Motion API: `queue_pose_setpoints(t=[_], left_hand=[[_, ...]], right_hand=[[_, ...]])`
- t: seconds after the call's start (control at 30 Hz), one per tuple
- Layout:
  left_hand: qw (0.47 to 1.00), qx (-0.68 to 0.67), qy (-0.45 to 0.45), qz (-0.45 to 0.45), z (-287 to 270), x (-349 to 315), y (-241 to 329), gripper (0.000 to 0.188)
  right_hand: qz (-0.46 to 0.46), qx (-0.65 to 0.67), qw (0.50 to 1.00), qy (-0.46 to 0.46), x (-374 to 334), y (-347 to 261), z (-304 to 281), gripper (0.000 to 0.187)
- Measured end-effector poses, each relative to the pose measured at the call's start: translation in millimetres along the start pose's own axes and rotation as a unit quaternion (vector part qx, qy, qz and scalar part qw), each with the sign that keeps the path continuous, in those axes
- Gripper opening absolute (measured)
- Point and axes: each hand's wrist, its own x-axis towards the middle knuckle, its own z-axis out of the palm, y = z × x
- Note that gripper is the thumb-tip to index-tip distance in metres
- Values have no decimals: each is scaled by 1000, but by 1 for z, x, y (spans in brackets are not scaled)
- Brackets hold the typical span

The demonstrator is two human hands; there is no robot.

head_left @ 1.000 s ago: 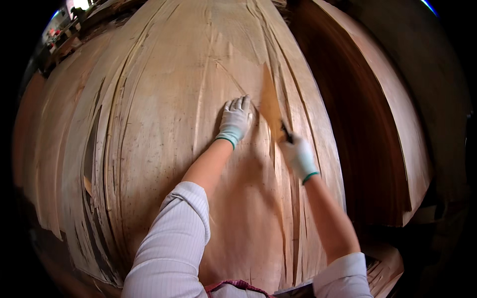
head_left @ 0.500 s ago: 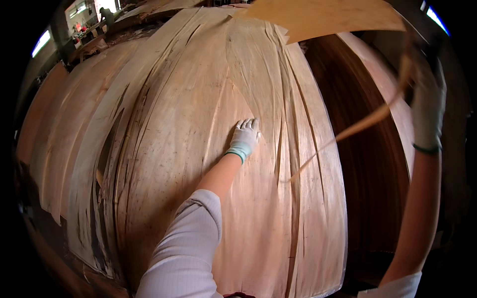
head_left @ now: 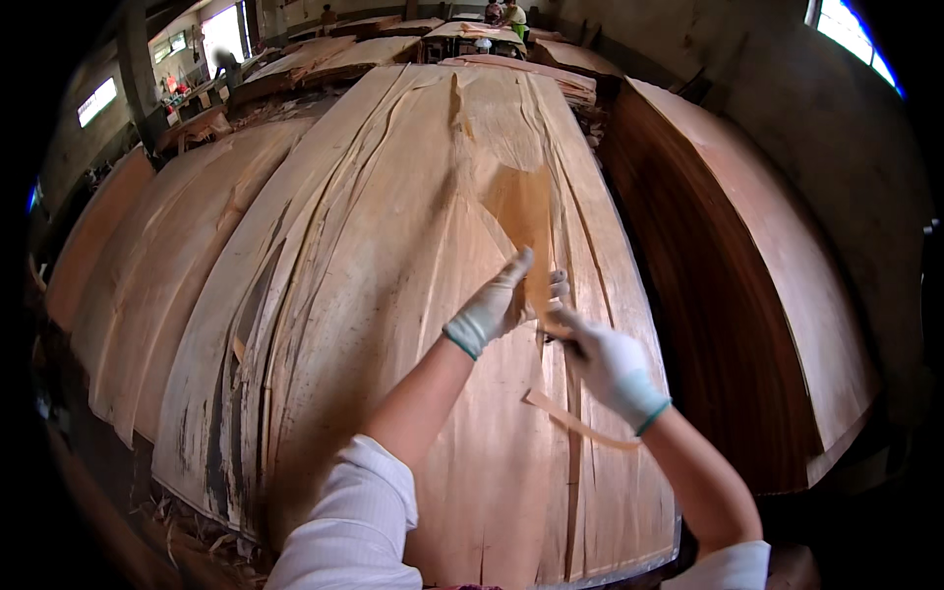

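Observation:
My left hand (head_left: pixel 495 305), in a pale glove with a green cuff, is closed around a tan strip of wood veneer (head_left: pixel 521 202) between thumb and fingers. The strip is broad at its far end and narrows toward me. Its narrow end meets the fingers of my right hand (head_left: pixel 610 366), gloved alike, closed and slightly blurred. A dark shape shows at those fingers, too smeared to name. Below the right hand a thin curved tail of veneer (head_left: pixel 582 423) hangs. Under both hands lies a large stack of pale veneer sheets (head_left: pixel 393 324) with long ripples and splits.
A tall stack with dark edges (head_left: pixel 708 285) stands to the right, topped by a pale sheet. More veneer sheets (head_left: pixel 187 246) lie to the left, beside torn, blackened edges. Scraps litter the floor at lower left. Further stacks and people (head_left: pixel 506 14) are at the far end.
My right hand has come down from the upper right to beside the left. The left hand has lifted off the sheet and gripped the veneer, now lower and nearer the middle. The view has tilted up.

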Motion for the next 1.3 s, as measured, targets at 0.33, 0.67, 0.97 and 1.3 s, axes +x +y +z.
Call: queue_pose_setpoints(t=[0.33, 0.67, 0.97, 1.3], left_hand=[[652, 579, 330, 363, -64, -57, 323, 27], [429, 676, 346, 489, -101, -215, 506, 27], [301, 632, 601, 386, -116, -683, 556, 30], [481, 342, 795, -143, -180, -962, 27, 40]], right_hand=[[156, 111, 968, 164, -54, -65, 194, 33], [72, -20, 994, 75, -84, -99, 287, 50], [74, -6, 992, 104, -85, -106, 277, 45], [70, -53, 990, 107, -83, -103, 286, 45]])
